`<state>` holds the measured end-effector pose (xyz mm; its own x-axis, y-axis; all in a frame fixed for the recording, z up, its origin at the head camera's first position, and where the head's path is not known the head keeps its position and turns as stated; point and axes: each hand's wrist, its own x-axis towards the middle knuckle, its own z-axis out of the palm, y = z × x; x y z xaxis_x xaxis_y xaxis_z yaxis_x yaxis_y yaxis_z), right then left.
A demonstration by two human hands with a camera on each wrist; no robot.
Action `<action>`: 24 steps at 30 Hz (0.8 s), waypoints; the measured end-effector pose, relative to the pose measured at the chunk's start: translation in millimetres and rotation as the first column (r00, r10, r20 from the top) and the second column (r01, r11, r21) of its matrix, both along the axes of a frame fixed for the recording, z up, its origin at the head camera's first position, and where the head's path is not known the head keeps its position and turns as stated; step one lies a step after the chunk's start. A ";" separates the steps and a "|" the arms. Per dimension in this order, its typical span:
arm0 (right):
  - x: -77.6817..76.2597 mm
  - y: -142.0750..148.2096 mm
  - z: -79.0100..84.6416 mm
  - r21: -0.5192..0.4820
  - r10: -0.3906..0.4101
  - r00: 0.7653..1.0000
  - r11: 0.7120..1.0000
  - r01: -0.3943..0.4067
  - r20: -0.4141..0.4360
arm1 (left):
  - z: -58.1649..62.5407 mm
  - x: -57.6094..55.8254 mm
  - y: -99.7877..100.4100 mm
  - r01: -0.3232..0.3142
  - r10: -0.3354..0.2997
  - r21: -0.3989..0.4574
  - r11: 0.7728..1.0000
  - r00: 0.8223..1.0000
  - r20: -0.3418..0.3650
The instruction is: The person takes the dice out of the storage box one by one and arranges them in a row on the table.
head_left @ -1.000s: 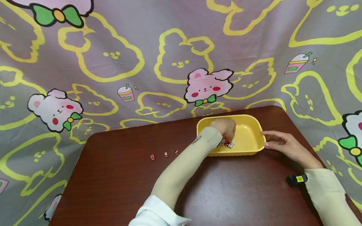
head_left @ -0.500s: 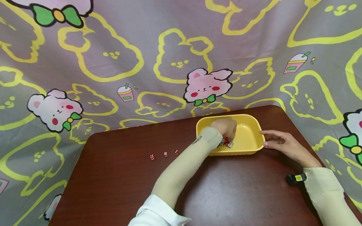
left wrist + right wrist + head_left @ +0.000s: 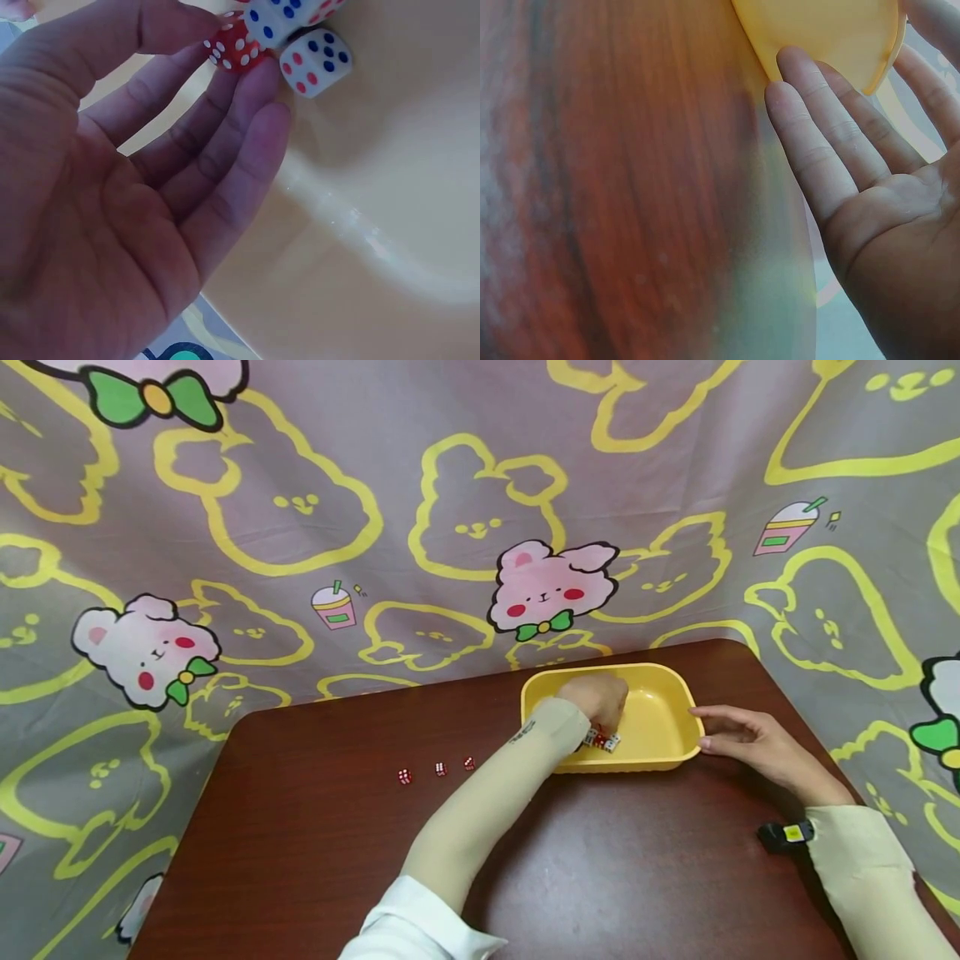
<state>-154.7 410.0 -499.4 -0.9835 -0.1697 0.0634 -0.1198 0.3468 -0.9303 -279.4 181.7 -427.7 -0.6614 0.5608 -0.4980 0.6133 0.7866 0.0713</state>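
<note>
My left hand (image 3: 596, 695) reaches down into a yellow plastic basin (image 3: 652, 767) at the back right of the table. In the left wrist view its thumb and fingertips pinch a red die (image 3: 232, 49) with white pips. Against that die sits a white die (image 3: 315, 64) with blue and red pips, and more dice crowd the top edge of that view, partly cut off. My right hand (image 3: 765, 747) touches the basin's right end, its fingers fairly straight in the right wrist view. From the head, the left fingertips are hidden behind the hand.
Left of the basin, three red dice (image 3: 440, 768) lie in a loose row on the dark wooden table (image 3: 315, 843). A patterned cloth (image 3: 300, 485) hangs close behind the table and along its right side. The left forearm crosses the table's middle.
The left hand stays in the basin with only slight finger motion, and the dice beside it shift a little. The right hand and the three dice on the table keep their places.
</note>
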 end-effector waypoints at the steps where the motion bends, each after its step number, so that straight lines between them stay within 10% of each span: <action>1: 0.0 -0.3 0.3 0.000 0.002 1.000 1.000 -0.002 0.001 | 0.3 0.0 -0.3 0.002 -0.002 0.000 1.000 1.000 -0.004; 24: 1.7 1.8 1.9 0.027 0.055 0.998 0.998 -0.055 -0.017 | 28.8 0.3 -14.8 -0.005 0.003 0.137 0.991 1.000 0.011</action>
<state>-153.0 411.9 -497.4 -0.9713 -0.2255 0.0756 -0.1559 0.3633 -0.9185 -279.1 166.9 -398.9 -0.6588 0.6216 -0.4238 0.6088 0.7715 0.1851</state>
